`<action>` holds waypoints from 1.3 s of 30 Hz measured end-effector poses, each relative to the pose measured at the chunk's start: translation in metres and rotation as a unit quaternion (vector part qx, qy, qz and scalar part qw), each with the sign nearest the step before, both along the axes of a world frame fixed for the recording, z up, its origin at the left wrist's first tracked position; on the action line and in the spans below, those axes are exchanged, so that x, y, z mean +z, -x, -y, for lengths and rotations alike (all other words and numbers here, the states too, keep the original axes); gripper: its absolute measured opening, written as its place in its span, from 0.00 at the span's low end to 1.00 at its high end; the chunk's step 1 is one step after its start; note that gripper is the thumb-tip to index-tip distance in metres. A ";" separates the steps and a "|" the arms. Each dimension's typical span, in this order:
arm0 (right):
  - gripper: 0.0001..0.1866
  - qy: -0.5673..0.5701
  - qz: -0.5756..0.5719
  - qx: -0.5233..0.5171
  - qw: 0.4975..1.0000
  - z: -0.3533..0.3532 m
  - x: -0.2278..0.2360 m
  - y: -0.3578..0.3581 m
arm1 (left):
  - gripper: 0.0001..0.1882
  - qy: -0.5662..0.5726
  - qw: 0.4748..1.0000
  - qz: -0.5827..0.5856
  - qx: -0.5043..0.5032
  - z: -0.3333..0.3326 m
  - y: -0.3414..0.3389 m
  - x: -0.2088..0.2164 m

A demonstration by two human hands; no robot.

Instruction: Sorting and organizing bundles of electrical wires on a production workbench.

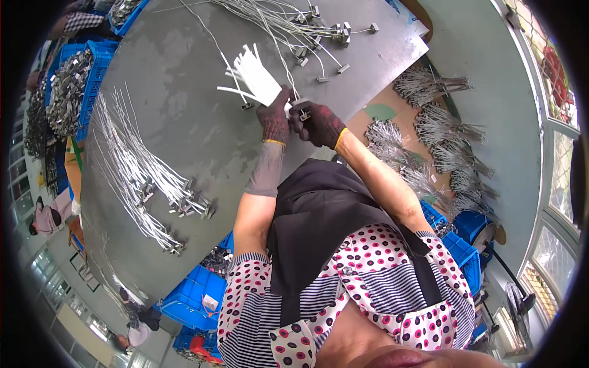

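Observation:
My left hand (274, 119), in a dark glove with a yellow cuff edge, is closed around a bundle of thin white tubes (257, 78) that fan out above the fist. Close beside it, my right hand (320, 125), gloved the same way, pinches a small metal clip-like piece (304, 114). A thin pale wire (287, 58) runs down from the far side of the table to between the two hands. Fingers partly hide where the wire meets the piece. Just left of the bundle, another wire ends in a small metal block (246, 106) on the table.
Wires with metal end blocks (346, 35) lie at the table's far side. Bundles of white-sleeved wires (144, 178) rest on the grey table (184, 67) at left. Blue crates (98, 67) of metal parts stand beyond its left edge; more wire bundles (445, 126) lie at right.

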State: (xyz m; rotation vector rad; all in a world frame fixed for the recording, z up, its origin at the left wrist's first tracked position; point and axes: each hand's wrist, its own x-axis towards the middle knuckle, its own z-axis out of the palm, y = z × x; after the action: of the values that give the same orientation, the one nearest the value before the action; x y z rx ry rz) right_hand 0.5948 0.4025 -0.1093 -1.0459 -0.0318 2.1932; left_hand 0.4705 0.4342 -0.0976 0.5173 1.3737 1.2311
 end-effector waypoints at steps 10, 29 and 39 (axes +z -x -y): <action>0.24 -0.296 0.537 0.142 0.777 0.046 0.053 -0.029 | 0.08 0.089 0.981 0.173 0.022 -0.061 -0.026 0.020; 0.15 -0.144 0.436 0.023 0.888 0.064 0.054 -0.058 | 0.11 0.039 0.995 0.049 -0.071 0.020 0.018 0.018; 0.17 -0.032 0.452 0.168 0.875 0.272 0.000 -0.148 | 0.12 0.076 0.936 0.331 -0.091 0.022 0.003 -0.051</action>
State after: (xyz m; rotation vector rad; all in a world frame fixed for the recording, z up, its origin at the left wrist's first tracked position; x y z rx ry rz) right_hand 0.7424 0.1302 -0.1093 -2.0530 -0.7470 1.7512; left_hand 0.4673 0.4127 -0.1482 0.0910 0.8120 1.0047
